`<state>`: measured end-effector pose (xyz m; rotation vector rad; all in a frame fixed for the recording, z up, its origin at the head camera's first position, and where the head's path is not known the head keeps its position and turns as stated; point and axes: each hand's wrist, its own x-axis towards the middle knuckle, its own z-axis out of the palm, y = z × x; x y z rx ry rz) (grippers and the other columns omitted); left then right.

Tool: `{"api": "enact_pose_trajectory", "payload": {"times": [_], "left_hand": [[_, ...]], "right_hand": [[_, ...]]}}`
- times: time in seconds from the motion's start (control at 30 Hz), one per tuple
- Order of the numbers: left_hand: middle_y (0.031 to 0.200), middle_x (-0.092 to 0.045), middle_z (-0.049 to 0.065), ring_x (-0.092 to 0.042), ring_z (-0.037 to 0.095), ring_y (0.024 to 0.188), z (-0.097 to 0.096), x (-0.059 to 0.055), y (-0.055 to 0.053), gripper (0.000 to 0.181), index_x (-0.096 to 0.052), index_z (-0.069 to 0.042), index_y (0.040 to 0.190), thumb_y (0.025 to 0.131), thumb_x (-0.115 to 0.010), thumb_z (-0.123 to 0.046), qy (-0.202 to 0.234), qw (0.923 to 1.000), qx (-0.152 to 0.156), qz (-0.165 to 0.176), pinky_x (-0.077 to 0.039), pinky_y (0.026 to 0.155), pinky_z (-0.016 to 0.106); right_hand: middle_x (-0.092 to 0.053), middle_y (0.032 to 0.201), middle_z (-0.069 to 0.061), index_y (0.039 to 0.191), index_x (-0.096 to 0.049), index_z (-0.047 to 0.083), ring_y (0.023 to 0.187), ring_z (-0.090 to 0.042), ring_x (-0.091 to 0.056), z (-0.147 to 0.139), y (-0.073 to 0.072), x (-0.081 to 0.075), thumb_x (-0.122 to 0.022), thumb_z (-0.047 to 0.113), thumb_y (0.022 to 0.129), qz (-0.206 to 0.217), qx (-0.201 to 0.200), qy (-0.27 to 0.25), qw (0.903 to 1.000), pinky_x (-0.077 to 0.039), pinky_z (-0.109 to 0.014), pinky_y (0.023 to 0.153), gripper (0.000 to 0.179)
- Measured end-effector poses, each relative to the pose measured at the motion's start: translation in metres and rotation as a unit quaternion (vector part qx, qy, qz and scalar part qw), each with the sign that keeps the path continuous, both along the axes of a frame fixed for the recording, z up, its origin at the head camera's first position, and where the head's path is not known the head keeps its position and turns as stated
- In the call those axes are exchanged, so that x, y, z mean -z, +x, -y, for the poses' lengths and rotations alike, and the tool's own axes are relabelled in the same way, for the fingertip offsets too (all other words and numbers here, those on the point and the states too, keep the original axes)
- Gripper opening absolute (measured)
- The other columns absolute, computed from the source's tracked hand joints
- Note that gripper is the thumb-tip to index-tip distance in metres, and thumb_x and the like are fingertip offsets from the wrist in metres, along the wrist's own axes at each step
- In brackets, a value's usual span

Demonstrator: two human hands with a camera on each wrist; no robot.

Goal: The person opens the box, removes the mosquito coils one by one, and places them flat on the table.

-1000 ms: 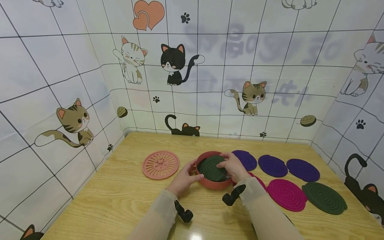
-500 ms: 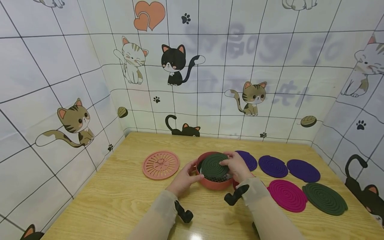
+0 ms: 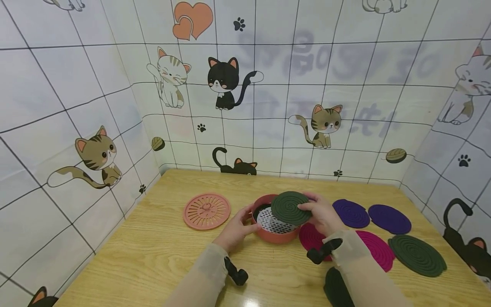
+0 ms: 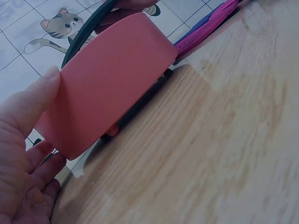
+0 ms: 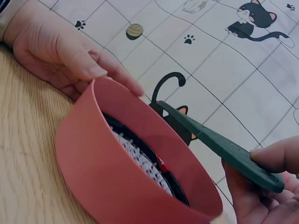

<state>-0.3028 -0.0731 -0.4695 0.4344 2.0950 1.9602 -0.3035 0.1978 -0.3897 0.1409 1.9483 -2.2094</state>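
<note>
In the head view a round coral mosquito coil holder stands lidless on the table, with a perforated silvery plate in a black ring inside. My left hand grips its left side, thumb at the near rim. A dark green mosquito coil, a flat spiral disc, is pinched by its right edge between the thumb and fingers of my right hand. The coil overlaps the holder's right rim in this view. From the right wrist, the green coil appears tilted just above the rim of the holder.
A slotted coral lid lies to the left. Purple coils lie at the right back, magenta coils in front of them. One green coil lies far right; another is partly under my right forearm. A cat-print sheet hangs behind.
My right hand has lifted the green coil from inside the holder and moved it rightward, uncovering the perforated plate. The left hand stays at the holder.
</note>
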Motion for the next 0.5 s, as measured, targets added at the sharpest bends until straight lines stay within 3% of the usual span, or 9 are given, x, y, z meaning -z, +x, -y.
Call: {"api": "enact_pose_trajectory", "payload": {"times": [0.07,0.37,0.5], "left_hand": [[0.15,-0.038,0.008,-0.036,0.029,0.136,0.0,0.0,0.0,0.073,-0.034,-0.018,0.15,0.088,-0.072,-0.018,0.001,1.0,-0.002,0.003,-0.031,0.11,0.048],[0.148,-0.041,0.004,-0.039,0.026,0.134,-0.001,0.003,-0.001,0.072,-0.036,-0.021,0.149,0.087,-0.072,-0.018,-0.01,0.9999,-0.01,0.005,-0.034,0.109,0.046],[0.148,-0.041,0.005,-0.039,0.026,0.134,-0.002,0.004,-0.002,0.072,-0.036,-0.02,0.149,0.087,-0.073,-0.018,-0.007,0.9999,-0.012,0.007,-0.035,0.108,0.045]], "right_hand": [[-0.036,0.14,-0.021,0.148,-0.022,-0.002,0.094,-0.01,-0.062,-0.009,0.003,0.001,-0.054,-0.004,0.093,0.001,-0.001,-0.013,0.9999,-0.055,-0.029,0.079,0.064],[-0.054,0.113,-0.003,0.146,-0.019,0.0,0.094,-0.01,-0.063,-0.054,0.025,0.005,-0.055,-0.003,0.094,-0.006,-0.021,-0.04,0.999,-0.054,-0.03,0.08,0.064],[-0.06,0.105,0.004,0.137,-0.032,0.007,0.092,-0.011,-0.065,-0.074,0.037,0.006,-0.056,-0.003,0.093,-0.007,-0.024,-0.056,0.9981,-0.055,-0.029,0.078,0.051]]}}
